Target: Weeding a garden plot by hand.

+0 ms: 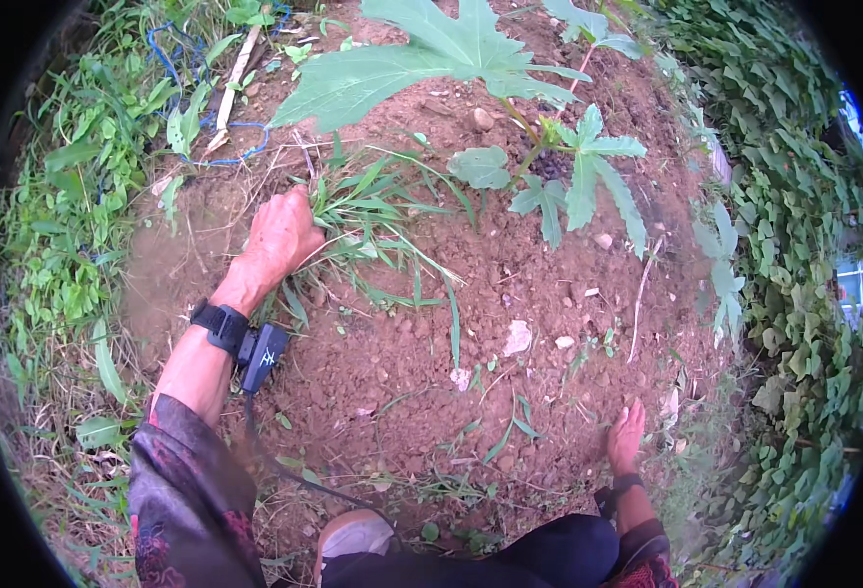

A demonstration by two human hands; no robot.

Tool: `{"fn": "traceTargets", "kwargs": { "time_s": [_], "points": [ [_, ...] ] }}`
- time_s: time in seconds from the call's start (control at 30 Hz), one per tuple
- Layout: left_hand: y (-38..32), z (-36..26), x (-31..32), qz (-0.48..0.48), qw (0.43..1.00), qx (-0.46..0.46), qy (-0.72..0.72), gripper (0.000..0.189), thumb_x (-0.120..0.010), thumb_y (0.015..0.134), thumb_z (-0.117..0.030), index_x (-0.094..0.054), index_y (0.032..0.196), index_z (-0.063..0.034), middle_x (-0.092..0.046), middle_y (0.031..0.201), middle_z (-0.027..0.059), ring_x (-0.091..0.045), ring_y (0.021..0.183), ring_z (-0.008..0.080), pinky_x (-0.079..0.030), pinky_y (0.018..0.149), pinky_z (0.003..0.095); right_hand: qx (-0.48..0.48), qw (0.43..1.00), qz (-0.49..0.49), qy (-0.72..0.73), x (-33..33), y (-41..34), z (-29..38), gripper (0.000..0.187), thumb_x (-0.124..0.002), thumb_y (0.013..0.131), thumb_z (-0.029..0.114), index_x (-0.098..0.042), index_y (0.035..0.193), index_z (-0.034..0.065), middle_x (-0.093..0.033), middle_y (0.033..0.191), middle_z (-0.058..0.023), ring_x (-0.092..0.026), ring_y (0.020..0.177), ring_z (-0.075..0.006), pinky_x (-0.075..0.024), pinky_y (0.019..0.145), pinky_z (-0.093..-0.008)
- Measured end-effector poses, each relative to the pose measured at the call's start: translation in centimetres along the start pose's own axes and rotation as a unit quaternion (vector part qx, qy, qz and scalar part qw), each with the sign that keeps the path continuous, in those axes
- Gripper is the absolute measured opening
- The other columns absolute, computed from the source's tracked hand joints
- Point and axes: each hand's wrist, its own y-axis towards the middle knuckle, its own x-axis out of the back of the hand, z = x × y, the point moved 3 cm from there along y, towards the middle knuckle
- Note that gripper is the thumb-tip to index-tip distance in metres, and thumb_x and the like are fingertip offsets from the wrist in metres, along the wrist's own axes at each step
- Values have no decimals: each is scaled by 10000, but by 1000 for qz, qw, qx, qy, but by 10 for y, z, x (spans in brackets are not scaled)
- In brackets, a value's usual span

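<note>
My left hand (284,229) is closed around a bunch of long-bladed grass (363,206) low over the reddish soil. The blades fan out to the right of the fist, and its fingertips are hidden. A black strap with a small device (261,357) sits on that wrist, a cable running down from it. At lower right, my right hand (626,435) stretches its fingers forward near the soil and holds nothing visible. Ahead grows a young plant with broad lobed leaves (431,62) and a greenish stem (525,163).
Dense weeds (71,169) line the left side, with tangled blue string (244,156) and a dry stick (236,81) beside them. Leafy vines (791,294) cover the right. Pale stones (518,338) and a thin twig (644,301) lie on the soil. My shoe (358,535) shows below.
</note>
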Motion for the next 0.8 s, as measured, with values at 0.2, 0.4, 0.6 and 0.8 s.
{"fn": "traceTargets", "kwargs": {
  "time_s": [0.2,0.4,0.6,0.8],
  "points": [
    [-1,7,-9,2,1000,22,0,279,-535,636,-48,-521,884,79,-580,755,275,-572,757,412,-458,703,468,-18,999,-8,45,31,-20,-29,508,-399,872,238,-268,1295,-10,-310,1297,-256,-301,1201,-381,-245,1001,-418],
    [-6,19,-22,-2,998,-2,65,303,-577,641,-117,-528,897,38,-595,780,234,-577,750,390,-467,669,455,-165,985,2,-53,38,-75,-133,575,-486,814,260,-284,1295,17,-314,1303,-226,-325,1190,-360,-251,982,-467],
    [-20,-11,2,54,985,-4,166,299,-597,624,-154,-556,857,29,-606,787,211,-591,753,372,-481,670,434,-322,905,271,66,48,-123,-191,916,-600,692,486,-150,1350,33,-215,1373,-207,-225,1263,-357,-237,1012,-449],
    [-63,-132,35,173,953,-73,237,284,-565,627,-163,-587,814,49,-589,762,263,-598,759,372,-492,691,414,-248,894,368,55,26,-139,-209,1098,-622,641,562,-38,1329,-63,-104,1384,-264,-196,1275,-361,-244,1027,-383]
  ]
}}
